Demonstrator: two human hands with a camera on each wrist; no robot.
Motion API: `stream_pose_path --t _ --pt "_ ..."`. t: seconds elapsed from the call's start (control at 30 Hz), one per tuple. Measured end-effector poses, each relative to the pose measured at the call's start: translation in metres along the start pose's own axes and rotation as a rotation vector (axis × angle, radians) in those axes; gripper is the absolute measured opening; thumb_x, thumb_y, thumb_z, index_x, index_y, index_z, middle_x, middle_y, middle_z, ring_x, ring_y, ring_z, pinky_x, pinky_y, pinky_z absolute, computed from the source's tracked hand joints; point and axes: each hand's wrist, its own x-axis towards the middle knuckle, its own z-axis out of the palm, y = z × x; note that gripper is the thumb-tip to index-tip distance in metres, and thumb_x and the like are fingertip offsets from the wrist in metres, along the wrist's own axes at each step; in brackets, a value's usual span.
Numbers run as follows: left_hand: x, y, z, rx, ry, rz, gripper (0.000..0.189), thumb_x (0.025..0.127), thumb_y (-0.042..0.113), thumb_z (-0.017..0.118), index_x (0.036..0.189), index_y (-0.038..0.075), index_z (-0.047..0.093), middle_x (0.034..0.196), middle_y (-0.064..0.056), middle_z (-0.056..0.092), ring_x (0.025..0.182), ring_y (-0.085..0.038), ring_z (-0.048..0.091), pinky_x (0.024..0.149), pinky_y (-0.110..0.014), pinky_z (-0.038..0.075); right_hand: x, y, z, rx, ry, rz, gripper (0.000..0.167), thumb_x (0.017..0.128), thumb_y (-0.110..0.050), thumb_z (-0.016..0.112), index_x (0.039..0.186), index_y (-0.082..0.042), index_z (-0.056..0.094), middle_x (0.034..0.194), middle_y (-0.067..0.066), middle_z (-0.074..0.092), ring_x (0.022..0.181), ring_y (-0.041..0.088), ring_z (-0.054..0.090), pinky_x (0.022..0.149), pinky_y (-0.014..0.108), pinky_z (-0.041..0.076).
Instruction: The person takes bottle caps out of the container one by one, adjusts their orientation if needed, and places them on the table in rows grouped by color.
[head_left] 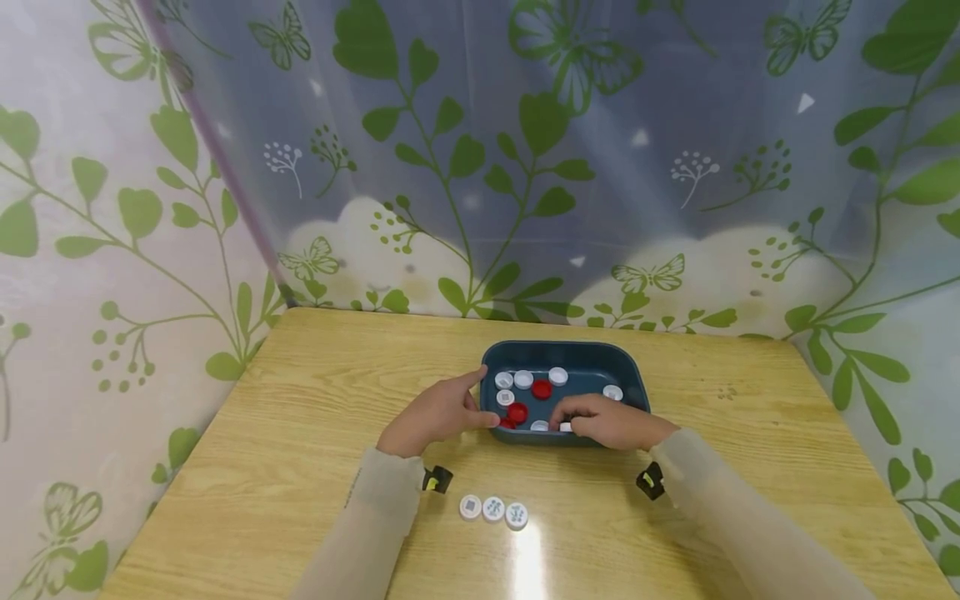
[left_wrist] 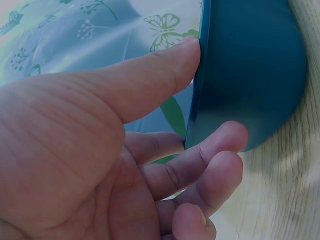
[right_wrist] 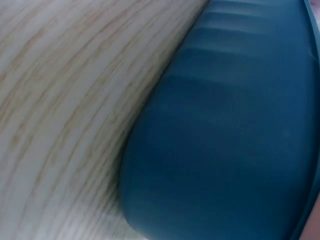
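Observation:
A dark blue rectangular tray holds several white round cap-like pieces and a few red ones. My left hand holds its left end, with the index finger by the far corner and the thumb at the near one. In the left wrist view, the thumb touches the rim while the lower fingers curl beside the outer wall. Inside the tray, my right hand has bent fingers and pinches a white round piece near the front wall. The right wrist view shows mostly the tray's outer side.
Three white printed round pieces lie in a row on the wooden table, in front of the tray. A leaf-and-butterfly patterned curtain hangs along the back and sides of the table.

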Motion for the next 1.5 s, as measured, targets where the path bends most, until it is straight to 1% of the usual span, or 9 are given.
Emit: stream_pose_path --t 0.17,0.3,0.5,0.6,0.73,0.87,1.13,1.23,1.5 --pt "0.001 0.0 0.0 0.022 -0.005 0.002 0.088 0.091 0.039 0.08 0.163 0.016 0.035 0.089 -0.002 0.064 0.074 -0.02 0.059 0.064 -0.033 0.047 0.001 0.002 -0.001 0.034 0.066 0.032 0.024 0.107 -0.012 0.05 0.124 -0.009 0.068 0.11 0.006 0.067 0.09 0.021 0.057 0.077 0.032 0.047" --pt "0.001 0.002 -0.001 0.03 -0.007 -0.001 0.087 0.092 0.038 0.08 0.163 0.016 0.035 0.089 -0.002 0.063 0.074 -0.02 0.058 0.064 -0.033 0.047 0.002 0.004 -0.001 0.026 0.146 0.036 0.034 0.109 -0.027 0.056 0.135 -0.007 0.063 0.109 0.008 0.067 0.087 0.02 0.059 0.075 0.03 0.05" --pt "0.001 0.0 -0.001 0.019 -0.012 -0.012 0.088 0.091 0.04 0.08 0.163 0.017 0.035 0.089 -0.003 0.063 0.073 -0.021 0.059 0.063 -0.033 0.046 -0.004 -0.011 0.0 -0.048 0.373 -0.057 0.03 0.11 -0.027 0.053 0.131 -0.014 0.07 0.092 0.003 0.063 0.074 0.015 0.052 0.07 0.031 0.045" --pt "0.001 -0.001 -0.001 0.021 -0.012 -0.014 0.088 0.092 0.041 0.079 0.163 0.018 0.034 0.089 -0.003 0.064 0.072 -0.021 0.059 0.062 -0.033 0.047 -0.01 -0.028 0.003 -0.113 0.416 -0.144 0.021 0.108 -0.024 0.058 0.121 -0.021 0.074 0.09 -0.008 0.06 0.073 0.012 0.052 0.068 0.03 0.046" --pt "0.002 -0.002 -0.002 0.025 -0.007 -0.015 0.087 0.092 0.042 0.079 0.163 0.018 0.035 0.09 -0.003 0.064 0.072 -0.021 0.059 0.062 -0.033 0.048 -0.02 -0.052 0.014 -0.242 0.373 -0.248 0.009 0.102 -0.027 0.068 0.11 -0.028 0.072 0.094 -0.016 0.059 0.077 0.008 0.054 0.068 0.027 0.048" --pt "0.002 -0.002 -0.001 0.034 -0.01 -0.022 0.087 0.091 0.044 0.079 0.163 0.019 0.036 0.091 -0.003 0.063 0.073 -0.022 0.059 0.062 -0.034 0.048 -0.031 -0.066 0.03 -0.338 0.274 -0.281 0.014 0.098 -0.029 0.073 0.111 -0.026 0.068 0.1 -0.018 0.06 0.086 0.004 0.057 0.075 0.027 0.052" --pt "0.001 0.001 -0.001 0.038 -0.01 -0.039 0.087 0.091 0.045 0.079 0.163 0.022 0.035 0.093 -0.003 0.064 0.077 -0.022 0.06 0.065 -0.035 0.049 -0.039 -0.06 0.055 -0.44 0.06 -0.141 0.014 0.096 -0.028 0.076 0.108 -0.027 0.067 0.102 -0.02 0.066 0.092 0.003 0.063 0.085 0.029 0.055" --pt "0.0 0.001 -0.001 0.034 -0.014 -0.039 0.087 0.091 0.045 0.079 0.163 0.022 0.035 0.094 -0.003 0.064 0.077 -0.022 0.06 0.065 -0.035 0.049 -0.042 -0.05 0.063 -0.453 0.035 -0.115 0.018 0.095 -0.027 0.078 0.11 -0.028 0.068 0.103 -0.019 0.067 0.092 0.0 0.062 0.086 0.029 0.055" --pt "-0.001 0.002 0.0 0.034 -0.01 -0.038 0.087 0.091 0.043 0.079 0.163 0.021 0.035 0.093 -0.003 0.063 0.076 -0.022 0.06 0.065 -0.035 0.049 -0.045 -0.04 0.079 -0.455 0.022 -0.12 0.038 0.096 -0.031 0.075 0.133 -0.024 0.067 0.121 -0.012 0.069 0.106 0.005 0.064 0.093 0.034 0.055"
